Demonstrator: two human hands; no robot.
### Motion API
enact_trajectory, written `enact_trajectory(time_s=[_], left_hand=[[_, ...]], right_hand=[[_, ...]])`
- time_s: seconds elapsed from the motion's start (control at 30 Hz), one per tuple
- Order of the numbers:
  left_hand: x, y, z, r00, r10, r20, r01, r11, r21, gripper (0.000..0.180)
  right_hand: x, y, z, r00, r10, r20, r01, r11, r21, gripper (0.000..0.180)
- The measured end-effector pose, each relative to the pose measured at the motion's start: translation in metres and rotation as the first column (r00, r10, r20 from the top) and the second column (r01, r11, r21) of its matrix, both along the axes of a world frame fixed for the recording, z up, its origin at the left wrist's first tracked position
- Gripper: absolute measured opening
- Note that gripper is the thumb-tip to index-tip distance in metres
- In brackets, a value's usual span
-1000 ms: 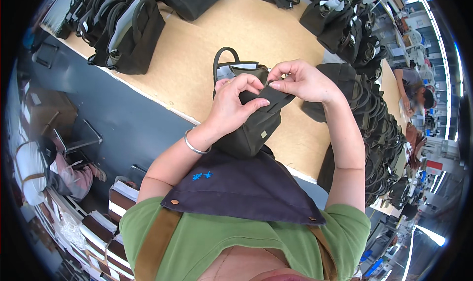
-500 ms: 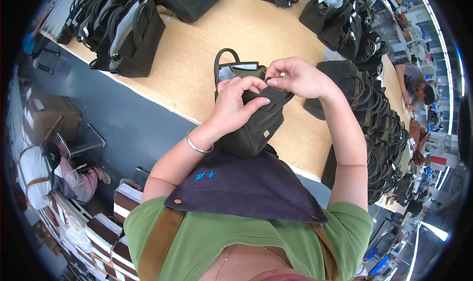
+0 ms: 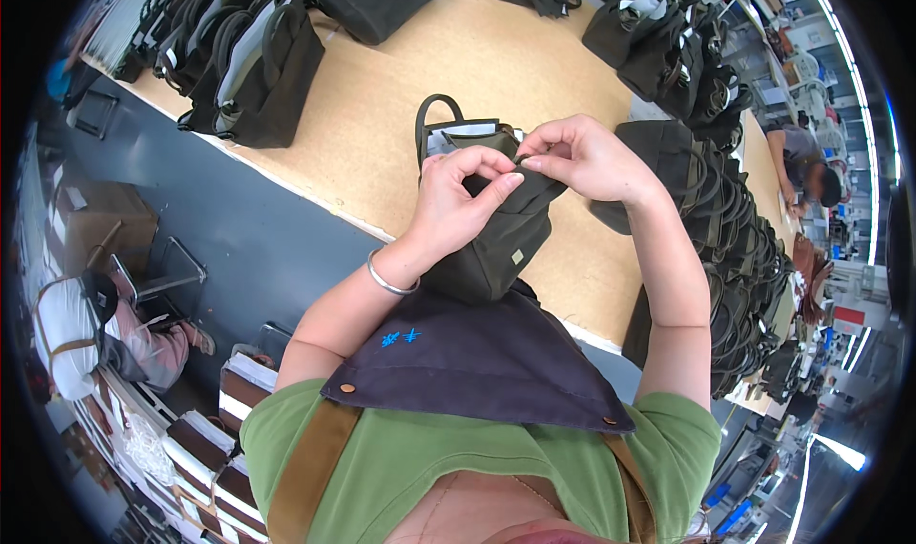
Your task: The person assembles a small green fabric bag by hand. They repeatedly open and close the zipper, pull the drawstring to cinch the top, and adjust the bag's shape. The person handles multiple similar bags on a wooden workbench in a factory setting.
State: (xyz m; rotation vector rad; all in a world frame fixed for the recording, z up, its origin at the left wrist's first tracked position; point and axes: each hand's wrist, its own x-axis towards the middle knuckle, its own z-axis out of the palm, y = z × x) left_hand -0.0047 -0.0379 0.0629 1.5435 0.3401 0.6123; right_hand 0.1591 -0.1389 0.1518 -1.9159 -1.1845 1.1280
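A dark olive handbag point(image 3: 491, 258) stands at the table's near edge, right in front of my apron. Its looped handle rises at the far left of its open top, and a pale lining shows inside. My left hand point(image 3: 463, 196) pinches the bag's upper edge between thumb and fingers. Close beside it, my right hand point(image 3: 587, 162) also has thumb and fingertips pressed together on the top edge. Whatever small part lies between the right fingertips is too small to make out. A small light tag point(image 3: 517, 257) sits on the bag's near side.
Similar dark bags point(image 3: 253, 76) crowd the far left of the wooden table point(image 3: 382, 105). More bags with handles point(image 3: 716, 248) are packed along the right. A cardboard box point(image 3: 100, 219) and a seated person point(image 3: 72, 344) are at left; another person point(image 3: 801, 162) works far right.
My left thumb has closed in against the bag's edge, nearer the right fingertips. The bag stays in about the same place.
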Motion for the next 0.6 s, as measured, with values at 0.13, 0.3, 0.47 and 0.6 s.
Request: enact_trajectory(time_s=[0.13,0.3,0.47,0.6], left_hand=[[-0.003,0.002,0.003,1.000,0.006,0.030,-0.009,0.995,0.101,0.012],[-0.003,0.002,0.004,0.999,-0.004,0.049,0.004,1.000,0.012,0.012],[-0.003,0.004,0.005,1.000,0.014,0.011,-0.015,0.998,0.061,0.011],[-0.001,0.005,0.007,0.999,0.020,0.025,-0.021,1.000,0.018,0.010]], right_hand=[[-0.002,0.000,0.002,1.000,-0.011,0.001,0.011,1.000,0.001,0.010],[-0.001,0.001,0.003,1.000,0.027,0.011,-0.027,1.000,-0.007,0.010],[-0.003,0.001,0.005,0.999,0.034,0.009,-0.034,0.999,0.022,0.011],[-0.007,0.002,0.011,0.998,0.029,0.056,-0.030,0.999,0.017,0.012]])
